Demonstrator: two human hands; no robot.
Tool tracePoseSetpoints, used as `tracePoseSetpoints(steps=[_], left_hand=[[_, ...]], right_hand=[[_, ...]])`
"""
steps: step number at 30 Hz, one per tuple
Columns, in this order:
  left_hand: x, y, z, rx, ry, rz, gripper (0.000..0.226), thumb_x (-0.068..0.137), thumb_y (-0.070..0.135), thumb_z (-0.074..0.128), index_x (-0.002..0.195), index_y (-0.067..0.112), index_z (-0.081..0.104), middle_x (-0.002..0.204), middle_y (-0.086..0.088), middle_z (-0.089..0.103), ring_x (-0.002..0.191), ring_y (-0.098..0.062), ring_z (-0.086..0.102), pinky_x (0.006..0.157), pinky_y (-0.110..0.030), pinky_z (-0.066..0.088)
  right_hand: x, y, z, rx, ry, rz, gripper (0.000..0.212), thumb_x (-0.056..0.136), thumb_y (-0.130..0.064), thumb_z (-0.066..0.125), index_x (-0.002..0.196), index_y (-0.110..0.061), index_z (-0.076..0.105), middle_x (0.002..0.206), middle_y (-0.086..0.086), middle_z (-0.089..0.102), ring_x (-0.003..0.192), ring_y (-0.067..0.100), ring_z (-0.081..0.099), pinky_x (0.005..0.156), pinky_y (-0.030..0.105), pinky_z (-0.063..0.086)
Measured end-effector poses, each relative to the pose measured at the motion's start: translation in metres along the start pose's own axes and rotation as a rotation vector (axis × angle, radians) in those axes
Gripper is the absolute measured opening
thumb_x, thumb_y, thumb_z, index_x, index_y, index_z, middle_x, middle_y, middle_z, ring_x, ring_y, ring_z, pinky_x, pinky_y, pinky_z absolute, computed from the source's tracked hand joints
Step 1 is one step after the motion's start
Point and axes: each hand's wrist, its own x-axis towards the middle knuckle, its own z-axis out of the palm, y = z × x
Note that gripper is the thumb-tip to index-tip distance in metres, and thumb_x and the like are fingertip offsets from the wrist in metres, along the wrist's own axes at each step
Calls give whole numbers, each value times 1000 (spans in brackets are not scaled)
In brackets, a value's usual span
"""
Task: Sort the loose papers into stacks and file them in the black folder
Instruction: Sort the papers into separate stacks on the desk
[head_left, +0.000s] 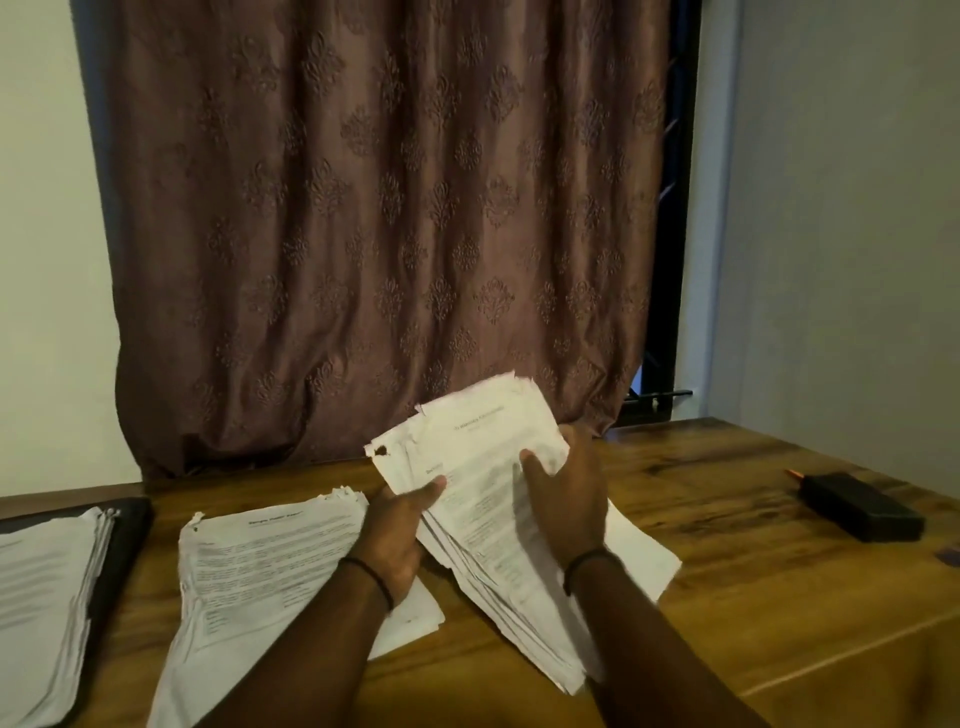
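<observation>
Both my hands hold a thick bundle of printed papers (478, 467) tilted up above the wooden table (753, 571). My left hand (395, 540) grips its left edge with the thumb on top. My right hand (566, 499) grips its right side, thumb pressed on the top sheet. A second stack of printed papers (260, 571) lies flat on the table under my left forearm. At the far left the black folder (127, 530) lies open with a stack of filed papers (41, 613) on it. A loose sheet (644, 556) lies under the held bundle.
A black rectangular case (862, 506) with an orange-tipped pen (793, 473) beside it lies at the table's right. A brown patterned curtain (384, 234) hangs behind the table's far edge. A wall stands close on the right.
</observation>
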Motion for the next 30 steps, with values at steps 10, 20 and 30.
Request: tracePoseSetpoints(steps=[10,20,30], left_hand=[[-21,70,65,-58,-300,-83,42,77,10,59,118,2,64,111,-20,70,92,-34,71,73,-42,60],[-57,154,100,146,-262,313,27,87,10,67,112,2,68,103,-13,74,91,-28,72,75,-35,59],[-83,90,48,279,-164,263,28,86,-1,67,111,9,66,100,-3,74,86,-14,73,66,-21,57]], right_hand=[[38,-41,-130,508,-303,147,31,84,-11,75,113,-8,63,111,15,72,99,31,71,82,38,60],[24,-112,-139,632,-155,-89,34,85,-12,75,116,-6,61,109,8,73,96,22,72,79,34,60],[-39,-58,-94,521,-251,13,25,87,-21,73,111,-18,66,106,4,73,95,20,71,82,38,60]])
